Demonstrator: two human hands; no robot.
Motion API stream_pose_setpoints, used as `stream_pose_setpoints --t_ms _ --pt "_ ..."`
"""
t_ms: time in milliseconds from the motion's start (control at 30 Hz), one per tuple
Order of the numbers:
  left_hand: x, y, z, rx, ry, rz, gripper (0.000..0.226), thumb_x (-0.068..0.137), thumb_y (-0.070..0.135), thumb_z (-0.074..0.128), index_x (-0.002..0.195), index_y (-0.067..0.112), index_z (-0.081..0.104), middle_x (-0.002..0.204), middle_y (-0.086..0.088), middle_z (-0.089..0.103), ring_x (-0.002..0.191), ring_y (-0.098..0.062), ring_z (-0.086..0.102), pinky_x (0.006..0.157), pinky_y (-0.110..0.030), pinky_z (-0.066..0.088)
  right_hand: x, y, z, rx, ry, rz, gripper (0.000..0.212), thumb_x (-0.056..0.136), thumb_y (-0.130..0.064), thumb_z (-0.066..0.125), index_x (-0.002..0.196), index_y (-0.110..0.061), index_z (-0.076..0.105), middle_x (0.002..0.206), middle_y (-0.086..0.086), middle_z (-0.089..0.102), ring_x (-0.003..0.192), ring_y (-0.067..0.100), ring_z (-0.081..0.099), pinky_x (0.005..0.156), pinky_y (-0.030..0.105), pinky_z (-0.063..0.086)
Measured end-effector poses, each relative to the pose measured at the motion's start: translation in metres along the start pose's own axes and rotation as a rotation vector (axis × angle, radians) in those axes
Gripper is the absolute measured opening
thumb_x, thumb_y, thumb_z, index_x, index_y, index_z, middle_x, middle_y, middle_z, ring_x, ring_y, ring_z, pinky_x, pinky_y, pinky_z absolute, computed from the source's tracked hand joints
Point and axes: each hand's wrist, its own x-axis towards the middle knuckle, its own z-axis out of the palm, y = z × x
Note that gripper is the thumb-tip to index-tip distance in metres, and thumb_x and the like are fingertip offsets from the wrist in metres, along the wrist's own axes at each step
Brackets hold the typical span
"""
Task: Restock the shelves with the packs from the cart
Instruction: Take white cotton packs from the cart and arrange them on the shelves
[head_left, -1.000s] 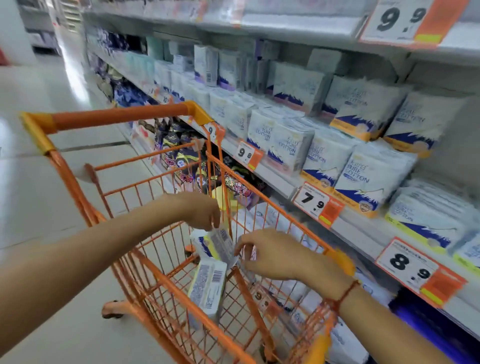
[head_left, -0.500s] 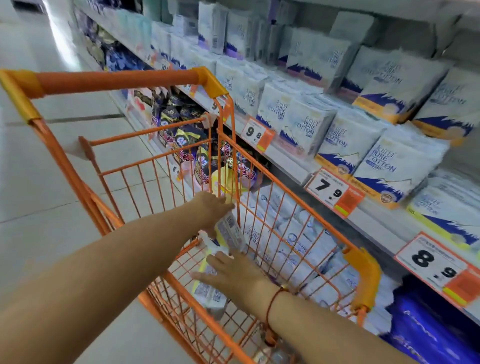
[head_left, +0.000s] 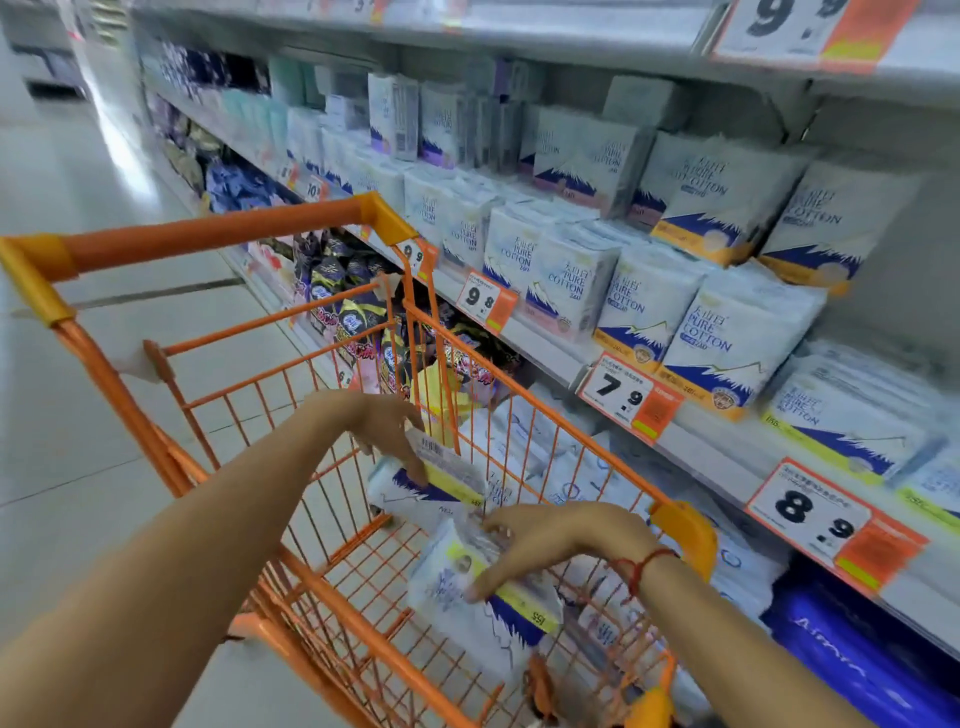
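I reach both arms into the orange wire cart (head_left: 291, 364), which stands beside the shelves (head_left: 701, 452) of white PURE COTTON packs.

My left hand (head_left: 387, 431) is deep in the basket, its grip closed on the upper pack (head_left: 441, 478): the fingers curl over the top edge of this white pack with a dark blue mountain print, a yellow band and a barcode label. The pack sits tilted, raised off the basket floor, close to the cart's far wire wall.

My right hand (head_left: 556, 540), with a red string bracelet (head_left: 641, 566) at the wrist, comes in over the cart's right rim near its yellow corner cap (head_left: 685, 535). Its grip is closed on the nearer pack (head_left: 483, 597), thumb on the lower face and fingers over the crinkled top edge. This pack is also white with a blue and yellow band, and it lies slanted inside the basket, just below and in front of the first one.

On the shelf edge hang orange and white price tags: 9.8 (head_left: 485, 304), 7.9 (head_left: 628, 397) and 8.9 (head_left: 826, 525). Dark sachets (head_left: 358, 306) fill the lower shelf behind the cart, and a blue pack (head_left: 852, 644) lies low on the right.
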Motion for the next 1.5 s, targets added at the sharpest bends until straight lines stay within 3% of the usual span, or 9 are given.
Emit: stream_pose_setpoints --t_ms 167,333,567,667,867,1000,1133,1300,1500 --pt "-0.03 0.01 -0.013 -0.119 0.047 0.051 0.093 0.044 0.075 0.07 0.115 0.015 0.059 0.117 0.0 0.06 0.101 -0.016 0.057 0.092 -0.032 0.05 -0.05 0.015 -0.003 0.514 0.152 -0.078 0.021 0.096 -0.049 0.037 0.102 -0.035 0.051 0.099 -0.014 0.061 0.093 0.007 0.059 0.078 0.012 0.046" --pt "-0.074 0.034 -0.03 -0.609 0.239 0.251 0.045 0.056 0.064 0.062 0.067 0.02 0.066 0.076 -0.002 0.066 0.07 -0.016 0.058 0.073 -0.025 0.041 -0.092 0.033 -0.005 0.852 0.33 -0.239 0.044 0.091 -0.053 0.046 0.126 -0.026 0.051 0.112 -0.007 0.061 0.101 0.011 0.056 0.103 0.031 0.041" --pt "-0.099 0.116 -0.048 -1.127 0.354 0.538 0.051 0.03 0.043 0.087 0.073 0.021 0.07 0.073 0.003 0.071 0.06 -0.009 0.067 0.051 -0.016 0.053 -0.166 0.068 -0.017 1.102 0.58 -0.392 0.053 0.08 -0.053 0.062 0.123 -0.022 0.057 0.126 0.003 0.064 0.119 0.02 0.058 0.107 0.035 0.041" --pt "-0.093 0.162 -0.047 -1.284 0.323 0.567 0.023 0.066 0.041 0.077 0.077 0.021 0.071 0.085 -0.001 0.072 0.075 -0.015 0.069 0.063 -0.024 0.058 -0.201 0.097 -0.017 1.274 0.729 -0.424 0.041 0.073 -0.051 0.057 0.108 -0.03 0.064 0.108 -0.006 0.072 0.099 0.011 0.068 0.09 0.027 0.051" --pt "-0.083 0.26 -0.012 -1.262 0.213 0.62 0.019 0.049 0.039 0.074 0.064 0.03 0.068 0.076 0.007 0.067 0.075 -0.011 0.063 0.072 -0.028 0.051 -0.247 0.17 -0.003 1.497 1.076 -0.436 0.048 0.082 -0.057 0.049 0.123 -0.034 0.059 0.112 -0.007 0.071 0.097 0.011 0.069 0.08 0.034 0.05" --pt "-0.069 0.323 0.022 -1.308 0.14 0.605 0.04 0.06 0.042 0.077 0.094 0.022 0.065 0.089 -0.001 0.068 0.08 -0.016 0.062 0.075 -0.031 0.05 -0.262 0.208 0.019 1.623 1.174 -0.428 0.046 0.089 -0.055 0.046 0.125 -0.029 0.059 0.111 -0.005 0.071 0.097 0.016 0.069 0.087 0.037 0.052" --pt "-0.06 0.377 0.044 -1.516 0.105 0.529 0.017 0.082 0.036 0.068 0.093 0.024 0.065 0.088 0.002 0.067 0.082 -0.012 0.06 0.07 -0.025 0.049 -0.266 0.227 0.041 1.69 1.307 -0.462 0.054 0.089 -0.041 0.056 0.139 -0.027 0.041 0.097 0.005 0.067 0.067 0.014 0.066 0.056 0.029 0.055" --pt "-0.061 0.43 0.067 -1.797 -0.074 0.416 0.017 0.08 0.035 0.073 0.086 0.022 0.063 0.084 0.005 0.064 0.079 -0.007 0.058 0.072 -0.02 0.052 -0.27 0.243 0.062 1.695 1.463 -0.558 0.067 0.076 -0.023 0.066 0.135 -0.027 0.036 0.096 0.004 0.07 0.087 0.019 0.069 0.084 0.043 0.057" --pt "-0.045 0.443 0.076 -1.769 -0.177 0.447 0.011 0.078 0.017 0.073 0.081 0.016 0.062 0.085 0.0 0.062 0.078 -0.008 0.056 0.063 -0.016 0.046 -0.272 0.252 0.075 1.724 1.487 -0.579 0.074 0.07 -0.005 0.075 0.133 -0.01 0.037 0.115 0.016 0.067 0.101 0.027 0.068 0.076 0.038 0.058"
